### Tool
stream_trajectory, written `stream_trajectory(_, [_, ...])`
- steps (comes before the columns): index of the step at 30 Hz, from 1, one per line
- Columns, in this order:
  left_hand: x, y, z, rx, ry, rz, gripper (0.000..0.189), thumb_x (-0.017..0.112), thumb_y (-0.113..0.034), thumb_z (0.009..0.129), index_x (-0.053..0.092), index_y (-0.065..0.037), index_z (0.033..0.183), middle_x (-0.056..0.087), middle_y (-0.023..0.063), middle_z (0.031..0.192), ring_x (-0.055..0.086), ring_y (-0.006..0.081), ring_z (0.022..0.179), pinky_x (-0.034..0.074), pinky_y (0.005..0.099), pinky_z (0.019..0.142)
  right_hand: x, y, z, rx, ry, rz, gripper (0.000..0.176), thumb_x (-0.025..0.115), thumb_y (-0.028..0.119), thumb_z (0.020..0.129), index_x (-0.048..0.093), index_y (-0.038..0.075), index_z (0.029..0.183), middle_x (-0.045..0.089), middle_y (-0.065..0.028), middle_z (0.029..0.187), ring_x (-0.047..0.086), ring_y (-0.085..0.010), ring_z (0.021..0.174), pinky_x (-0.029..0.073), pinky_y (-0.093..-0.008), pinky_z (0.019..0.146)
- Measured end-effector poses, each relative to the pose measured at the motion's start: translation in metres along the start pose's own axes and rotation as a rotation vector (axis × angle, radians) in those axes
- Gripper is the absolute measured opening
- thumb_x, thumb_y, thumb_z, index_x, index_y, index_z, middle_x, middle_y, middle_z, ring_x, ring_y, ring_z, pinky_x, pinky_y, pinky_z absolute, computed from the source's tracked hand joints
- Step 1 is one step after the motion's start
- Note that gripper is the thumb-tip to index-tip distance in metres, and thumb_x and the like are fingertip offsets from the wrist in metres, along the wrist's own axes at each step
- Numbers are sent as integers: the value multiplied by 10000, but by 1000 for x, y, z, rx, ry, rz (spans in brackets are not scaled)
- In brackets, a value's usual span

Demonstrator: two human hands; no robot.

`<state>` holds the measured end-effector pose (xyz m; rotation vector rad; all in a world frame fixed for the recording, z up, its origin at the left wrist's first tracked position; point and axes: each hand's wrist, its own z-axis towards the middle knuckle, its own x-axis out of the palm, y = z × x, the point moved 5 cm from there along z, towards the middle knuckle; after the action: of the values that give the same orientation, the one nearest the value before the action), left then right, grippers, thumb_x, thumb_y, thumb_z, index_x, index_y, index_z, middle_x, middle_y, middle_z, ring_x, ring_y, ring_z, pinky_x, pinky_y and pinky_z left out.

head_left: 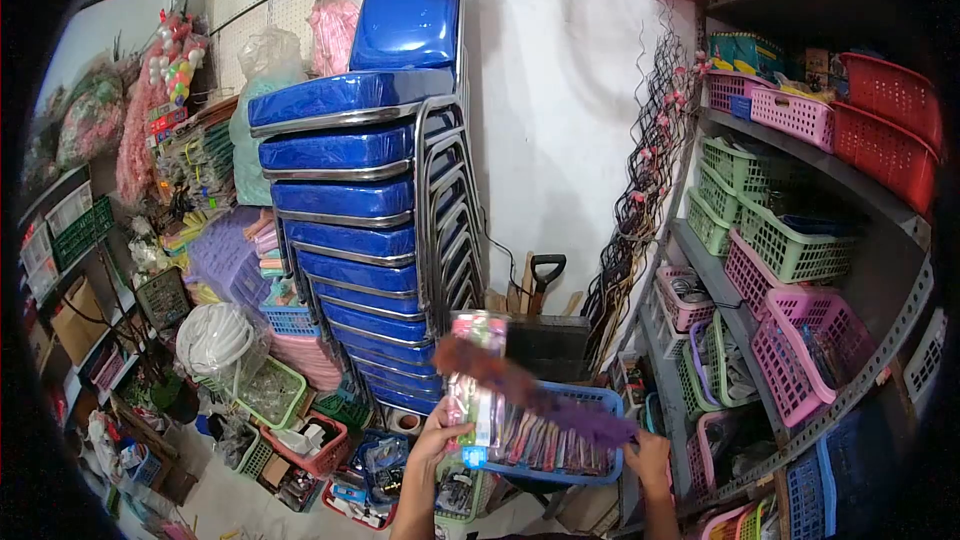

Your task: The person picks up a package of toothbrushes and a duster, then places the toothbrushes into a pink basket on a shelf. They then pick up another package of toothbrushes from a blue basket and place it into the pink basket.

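Note:
My left hand [438, 437] is closed on the edge of a clear plastic pack [484, 420] with pink, green and white colours, held upright in front of me. My right hand [648, 455] pinches the purple end of a long, fuzzy brown-and-purple strip [540, 400], which is blurred. The strip slants up to the left and its brown end overlaps the pack. Below both lies a blue plastic basket [612, 402] filled with a row of thin packaged items [555, 445], partly hidden by the strip.
A tall stack of blue chairs [345, 205] stands ahead. On the right, metal shelves [740, 290] carry pink, green and red baskets. More filled baskets, including a red one [335, 435], crowd the floor at left. A black-handled tool [546, 265] leans by the wall.

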<state>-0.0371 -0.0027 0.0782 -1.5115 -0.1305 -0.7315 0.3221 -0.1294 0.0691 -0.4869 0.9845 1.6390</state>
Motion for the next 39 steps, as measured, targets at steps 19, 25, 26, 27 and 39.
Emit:
stream_trajectory(19, [-46,60,30,-58,240,-889,524,476,-422,858,479,-1,1170,583,138,895,574,269,736,493,391,622,53,-7,-48,-1,99,236,372,623,367,711,524,25,604,450,-132,483,457,-274,401,355,-373,415])
stream_trajectory(25, [-13,57,39,-196,618,-819,580,481,-493,837,452,-73,1235,556,93,980,473,203,690,410,327,579,42,32,-34,-91,153,134,357,647,360,711,572,17,650,462,-133,485,475,-265,415,369,-387,423])
stream_trajectory(26, [-2,50,33,-226,1020,-956,639,477,-509,835,403,-71,1294,557,89,1042,451,183,683,391,303,566,39,34,-26,-7,129,195,340,656,339,707,579,10,667,475,-134,496,487,-272,426,383,-394,437])
stream_trajectory(27, [-31,78,33,-318,630,-858,669,490,-564,805,429,-78,1262,569,74,1087,419,162,648,350,278,528,37,33,-23,77,107,255,324,665,317,704,587,3,685,487,-135,506,499,-278,438,397,-400,452])
stream_trajectory(39, [-12,41,22,-134,52,-678,516,408,-484,851,533,-34,1072,592,157,945,556,253,777,476,363,632,46,18,-31,-69,217,164,287,640,296,705,584,15,688,506,-157,524,528,-317,487,414,-446,487])
